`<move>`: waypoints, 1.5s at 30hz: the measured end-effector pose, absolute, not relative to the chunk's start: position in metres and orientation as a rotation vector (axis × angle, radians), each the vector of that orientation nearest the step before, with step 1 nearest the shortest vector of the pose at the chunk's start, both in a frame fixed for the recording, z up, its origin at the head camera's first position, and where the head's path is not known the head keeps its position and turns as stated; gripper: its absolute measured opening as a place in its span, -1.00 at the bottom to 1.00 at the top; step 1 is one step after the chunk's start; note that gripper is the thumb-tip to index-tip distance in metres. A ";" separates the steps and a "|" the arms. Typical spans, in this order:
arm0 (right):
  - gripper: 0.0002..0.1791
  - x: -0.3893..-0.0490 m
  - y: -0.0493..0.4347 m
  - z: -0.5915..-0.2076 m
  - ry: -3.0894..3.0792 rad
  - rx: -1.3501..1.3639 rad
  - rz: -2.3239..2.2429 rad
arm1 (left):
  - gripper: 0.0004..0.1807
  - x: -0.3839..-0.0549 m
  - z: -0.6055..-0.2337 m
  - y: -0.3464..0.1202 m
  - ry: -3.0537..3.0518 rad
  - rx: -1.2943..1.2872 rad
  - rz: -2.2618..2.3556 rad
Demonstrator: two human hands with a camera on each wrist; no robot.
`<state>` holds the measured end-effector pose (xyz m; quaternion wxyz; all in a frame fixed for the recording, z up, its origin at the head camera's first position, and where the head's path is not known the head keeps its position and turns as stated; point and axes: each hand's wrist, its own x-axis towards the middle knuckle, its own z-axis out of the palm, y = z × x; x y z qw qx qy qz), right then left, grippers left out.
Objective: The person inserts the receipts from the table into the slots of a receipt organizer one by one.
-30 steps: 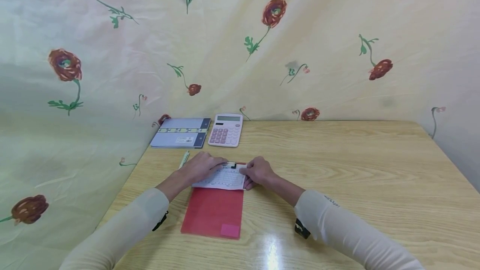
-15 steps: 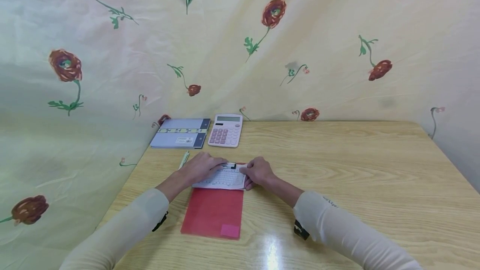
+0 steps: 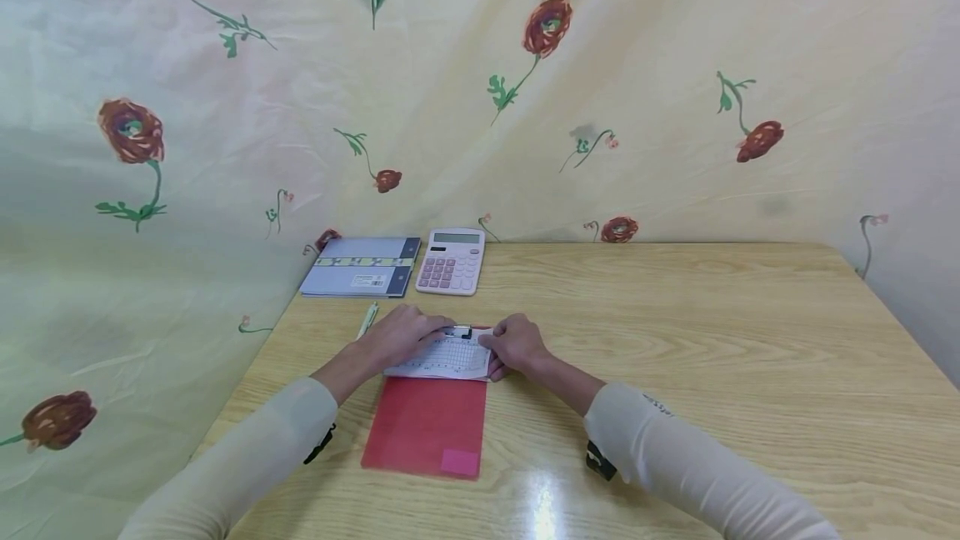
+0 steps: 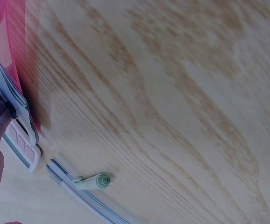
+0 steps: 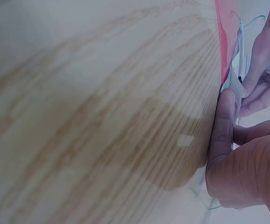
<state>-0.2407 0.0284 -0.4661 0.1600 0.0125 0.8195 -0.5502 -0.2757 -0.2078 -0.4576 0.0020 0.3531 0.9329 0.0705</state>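
Observation:
A stack of printed paper sheets (image 3: 448, 358), marked with a grid, lies across the upper part of a red folder (image 3: 427, 419). At the sheets' far edge sits a black binder clip (image 3: 467, 332) with a silver handle. My left hand (image 3: 401, 334) reaches over the stack from the left and pinches the clip; its fingers (image 4: 0, 112) show by the clip's black body in the left wrist view. My right hand (image 3: 517, 342) pinches the right edge of the sheets, thumb on top. In the right wrist view, the right hand (image 5: 244, 161) is close to the left hand (image 5: 264, 70).
A pink sticky note (image 3: 459, 462) shows at the folder's near right corner. A pale green pen (image 3: 368, 318) lies left of my left hand. Farther back are a blue-grey notebook (image 3: 348, 277) and a pink calculator (image 3: 452, 262), near the floral cloth (image 3: 450, 90) behind the wooden table (image 3: 675, 340).

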 end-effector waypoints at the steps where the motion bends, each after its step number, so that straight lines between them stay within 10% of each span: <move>1: -0.77 -0.241 0.028 -0.466 2.342 0.032 -1.575 | -0.67 -0.276 -0.458 -0.208 2.928 1.112 0.214; 39: -0.80 -0.244 0.060 -0.458 2.918 -0.346 -1.187 | -0.59 -0.266 -0.445 -0.206 3.000 1.493 -0.129; 45: -0.48 -0.234 0.059 -0.464 2.909 -0.547 -1.129 | -0.46 -0.250 -0.433 -0.216 3.077 1.233 0.060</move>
